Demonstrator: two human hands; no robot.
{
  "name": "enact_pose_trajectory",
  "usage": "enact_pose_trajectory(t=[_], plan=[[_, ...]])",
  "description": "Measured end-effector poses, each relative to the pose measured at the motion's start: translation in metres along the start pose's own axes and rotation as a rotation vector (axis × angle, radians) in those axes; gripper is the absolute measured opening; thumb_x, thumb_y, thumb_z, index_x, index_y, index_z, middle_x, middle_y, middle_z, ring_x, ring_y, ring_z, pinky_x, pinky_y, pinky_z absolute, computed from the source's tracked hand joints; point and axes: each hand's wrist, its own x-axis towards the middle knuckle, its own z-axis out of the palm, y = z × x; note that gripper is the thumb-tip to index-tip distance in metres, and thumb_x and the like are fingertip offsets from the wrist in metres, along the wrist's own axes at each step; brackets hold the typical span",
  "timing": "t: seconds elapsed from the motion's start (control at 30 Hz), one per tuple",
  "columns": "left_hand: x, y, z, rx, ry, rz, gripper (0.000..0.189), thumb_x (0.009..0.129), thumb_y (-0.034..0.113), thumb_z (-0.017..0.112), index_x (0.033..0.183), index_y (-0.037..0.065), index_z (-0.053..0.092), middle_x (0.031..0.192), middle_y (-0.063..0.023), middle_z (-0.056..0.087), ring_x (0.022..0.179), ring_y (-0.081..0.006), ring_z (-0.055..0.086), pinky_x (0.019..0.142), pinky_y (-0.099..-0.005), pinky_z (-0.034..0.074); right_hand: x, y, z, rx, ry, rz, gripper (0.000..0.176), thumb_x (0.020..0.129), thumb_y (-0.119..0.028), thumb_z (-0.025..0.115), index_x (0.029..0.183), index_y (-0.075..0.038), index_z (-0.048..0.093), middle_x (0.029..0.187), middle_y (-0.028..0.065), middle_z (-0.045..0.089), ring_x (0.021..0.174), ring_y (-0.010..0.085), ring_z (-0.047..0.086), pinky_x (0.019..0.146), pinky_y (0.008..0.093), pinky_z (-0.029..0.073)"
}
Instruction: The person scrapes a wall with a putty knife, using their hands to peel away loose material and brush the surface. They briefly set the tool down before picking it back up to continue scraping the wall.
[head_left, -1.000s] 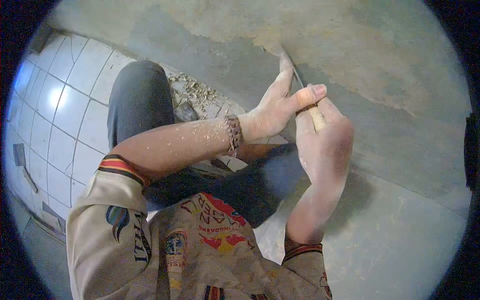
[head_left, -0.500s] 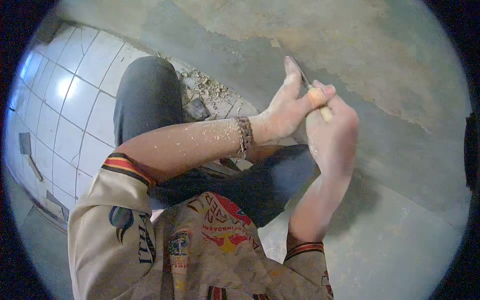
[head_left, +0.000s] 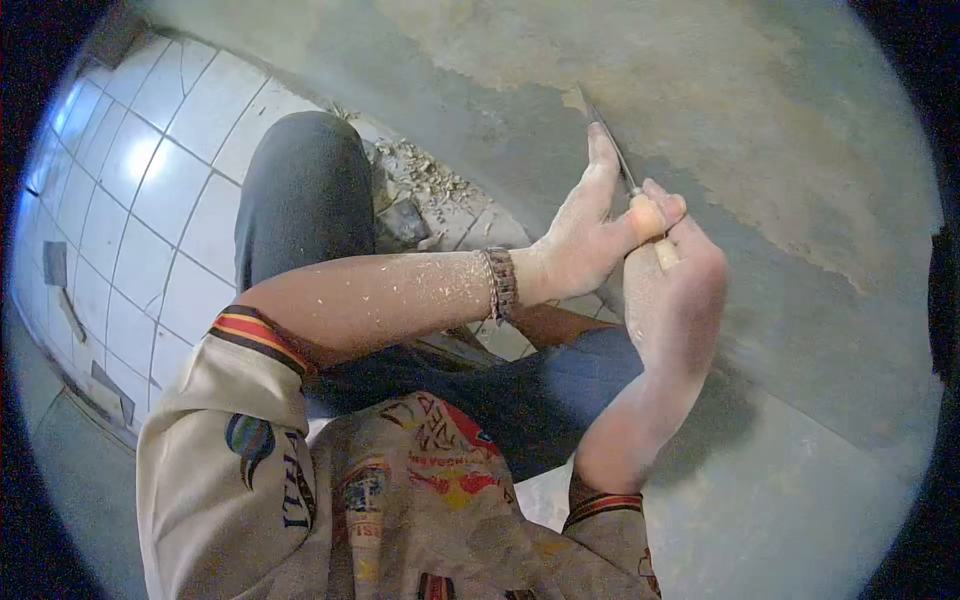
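Note:
A thin-bladed knife (head_left: pixel 622 160) points up and to the left, and its rounded, pale orange wooden handle (head_left: pixel 648 216) lies between my two hands. My right hand (head_left: pixel 680 285) is closed round the handle, whose pale lower end shows at the palm. From the left, my left hand (head_left: pixel 585 235) meets the handle with its thumb, while its fingers lie stretched along the blade. A small pale bit (head_left: pixel 575 98) is near the blade's tip; I cannot tell if they touch. Wood dust covers both hands and the left forearm.
Wood shavings (head_left: pixel 430 178) and a dark block (head_left: pixel 402 222) lie on the floor beyond my bent knee (head_left: pixel 305 190). White tiles (head_left: pixel 200 130) cover the left side, with a dark flat piece (head_left: pixel 55 263) on them. A stained grey concrete surface (head_left: pixel 800 150) spans the top and right.
Both hands and the knife appear slightly lower and farther right. The floor and shavings have also shifted a little in view. The grip looks the same.

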Motion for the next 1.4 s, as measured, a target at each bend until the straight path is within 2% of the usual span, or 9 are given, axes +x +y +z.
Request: enact_pose_trajectory(t=[0.13,0.2,0.4,0.6,0.9,0.97,1.1,1.27,1.4], plan=[[-0.004,0.007,-0.001,-0.083,-0.059,-0.107,0.106,0.088,0.036,0.065,0.138,-0.021,-0.009,0.129,-0.0232,0.045,0.120,-0.0267,0.046,0.104,-0.0340,0.038,0.007,-0.004,-0.001,-0.163,-0.124,0.044,0.026,0.087,-0.018,0.055,0.103,-0.002,0.067,0.089,0.0255,0.065,0.083,0.0445,0.063,0.071,0.0484,0.051],[-0.003,0.009,-0.002,-0.020,-0.049,-0.018,0.106,0.089,0.038,0.065,0.135,-0.025,-0.007,0.129,-0.0235,0.045,0.120,-0.0268,0.046,0.102,-0.0327,0.039,0.002,-0.018,-0.008,-0.147,-0.199,0.147,0.033,0.088,-0.011,0.055,0.118,-0.001,0.063,0.111,0.0228,0.066,0.104,0.0305,0.065,0.088,0.0343,0.048],[0.005,0.007,-0.011,-0.108,-0.060,-0.175,0.105,0.088,0.039,0.065,0.135,-0.024,-0.005,0.128,-0.0287,0.045,0.121,-0.0278,0.047,0.100,-0.0324,0.042,0.028,-0.025,-0.002,-0.261,-0.386,0.278,0.035,0.085,-0.008,0.056,0.119,-0.001,0.063,0.111,0.0216,0.066,0.102,0.0344,0.065,0.086,0.0349,0.049],[-0.002,0.012,-0.009,0.305,-0.156,-0.017,0.093,0.091,0.038,0.059,0.134,-0.027,0.008,0.126,-0.0316,0.048,0.120,-0.0302,0.050,0.100,-0.0357,0.042,0.001,-0.011,-0.022,-0.057,-0.126,0.027,0.033,0.086,-0.012,0.056,0.116,-0.002,0.063,0.107,0.0235,0.065,0.101,0.0370,0.064,0.085,0.0368,0.049],[-0.001,0.000,-0.011,0.160,-0.158,-0.017,0.099,0.092,0.039,0.055,0.137,-0.024,-0.006,0.130,-0.0328,0.043,0.124,-0.0312,0.046,0.104,-0.0364,0.038,0.008,-0.022,-0.002,-0.144,-0.235,0.193,0.031,0.088,-0.016,0.055,0.116,-0.006,0.063,0.101,0.0280,0.062,0.098,0.0437,0.060,0.082,0.0398,0.048],[0.008,0.001,-0.019,-0.161,-0.151,-0.322,0.102,0.093,0.040,0.054,0.137,-0.024,-0.011,0.138,-0.0356,0.031,0.136,-0.0328,0.031,0.114,-0.0365,0.024,0.011,-0.022,-0.002,-0.209,-0.270,0.230,0.031,0.088,-0.017,0.056,0.116,-0.006,0.063,0.102,0.0284,0.061,0.098,0.0439,0.060,0.082,0.0396,0.048],[0.001,0.000,-0.002,0.162,-0.149,0.062,0.108,0.091,0.040,0.058,0.133,-0.025,-0.017,0.125,-0.0298,0.050,0.114,-0.0302,0.055,0.096,-0.0322,0.046,0.002,-0.022,-0.018,-0.097,-0.197,0.187,0.029,0.086,-0.021,0.057,0.109,-0.005,0.065,0.099,0.0275,0.062,0.095,0.0449,0.059,0.079,0.0427,0.048],[0.018,-0.016,-0.030,-0.303,-0.148,-0.438,0.102,0.091,0.036,0.061,0.135,-0.024,-0.009,0.128,-0.0225,0.048,0.120,-0.0238,0.048,0.099,-0.0314,0.042,0.020,-0.019,0.011,-0.235,-0.278,0.166,0.027,0.084,-0.016,0.054,0.104,0.000,0.063,0.093,0.0282,0.062,0.092,0.0454,0.059,0.077,0.0462,0.048],[0.009,0.014,-0.023,-0.042,-0.129,-0.124,0.099,0.091,0.035,0.061,0.137,-0.021,-0.007,0.126,-0.0219,0.050,0.117,-0.0227,0.050,0.097,-0.0307,0.044,-0.002,-0.026,-0.003,-0.137,-0.181,0.136,0.026,0.083,-0.015,0.053,0.104,-0.003,0.064,0.093,0.0276,0.062,0.090,0.0457,0.060,0.076,0.0479,0.048]])
